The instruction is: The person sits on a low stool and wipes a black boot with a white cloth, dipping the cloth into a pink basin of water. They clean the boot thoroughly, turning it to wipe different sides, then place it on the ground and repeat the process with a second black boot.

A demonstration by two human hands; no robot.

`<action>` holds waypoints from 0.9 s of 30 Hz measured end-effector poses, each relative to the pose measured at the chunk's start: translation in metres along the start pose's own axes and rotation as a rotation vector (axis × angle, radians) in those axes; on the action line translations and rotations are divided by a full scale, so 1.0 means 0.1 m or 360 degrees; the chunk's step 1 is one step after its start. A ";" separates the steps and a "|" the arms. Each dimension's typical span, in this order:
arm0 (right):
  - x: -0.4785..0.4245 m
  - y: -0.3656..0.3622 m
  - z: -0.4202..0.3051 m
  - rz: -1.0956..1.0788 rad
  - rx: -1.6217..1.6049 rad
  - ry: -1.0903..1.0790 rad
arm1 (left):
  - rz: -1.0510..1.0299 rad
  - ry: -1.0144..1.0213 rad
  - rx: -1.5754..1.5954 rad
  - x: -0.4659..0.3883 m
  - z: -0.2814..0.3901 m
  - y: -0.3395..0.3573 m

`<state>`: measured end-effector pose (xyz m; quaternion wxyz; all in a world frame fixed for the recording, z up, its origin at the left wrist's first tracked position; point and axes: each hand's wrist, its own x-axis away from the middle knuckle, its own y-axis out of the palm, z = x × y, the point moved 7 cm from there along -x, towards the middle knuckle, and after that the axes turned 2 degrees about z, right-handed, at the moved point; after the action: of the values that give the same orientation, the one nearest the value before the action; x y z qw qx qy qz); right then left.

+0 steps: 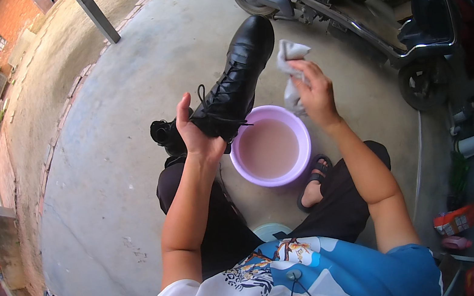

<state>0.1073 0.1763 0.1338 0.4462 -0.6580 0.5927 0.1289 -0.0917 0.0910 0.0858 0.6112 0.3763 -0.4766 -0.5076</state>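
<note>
My left hand (198, 137) grips a black leather lace-up boot (239, 74) by its shaft, with the toe pointing up and away from me. Its laces hang loosely over my palm. To the right of the boot, and apart from it, my right hand (318, 90) pinches a crumpled whitish cloth (287, 55). Below and between the hands, a lilac plastic basin (307, 156) of cloudy, brownish water stands on the concrete floor. Another black boot (166, 135) is partly hidden behind my left hand.
Parked scooters (361, 28) stand at the upper right. A metal post (97, 17) rises at the upper left, beside the brick edging of the concrete. My sandalled foot (314, 187) is close to the basin. An orange package (459, 218) lies at the lower right.
</note>
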 end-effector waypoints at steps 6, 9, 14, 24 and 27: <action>0.34 0.53 -0.69 -0.0480 0.0056 -0.0630 | -0.0062 -0.0160 -0.0034 -0.05 -0.15 -0.05; 0.30 0.58 -0.58 -0.0509 0.0226 -0.0575 | 0.0102 -0.0101 -0.0172 -0.03 -0.16 -0.10; 0.06 0.48 0.01 -0.0277 0.0476 -0.0404 | -0.0088 -0.0165 -0.0075 -0.02 -0.17 -0.04; -0.29 -0.40 0.72 0.0634 0.0075 0.0254 | -0.0049 -0.0179 0.0118 -0.04 -0.13 -0.05; -0.17 -0.29 0.37 0.0618 -0.0178 0.0256 | 0.0022 -0.0123 0.0121 -0.06 -0.12 -0.07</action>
<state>0.1419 0.2120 0.1368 0.3272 -0.5632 0.7340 0.1923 -0.0825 0.0949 0.0744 0.5811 0.3761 -0.5213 -0.4991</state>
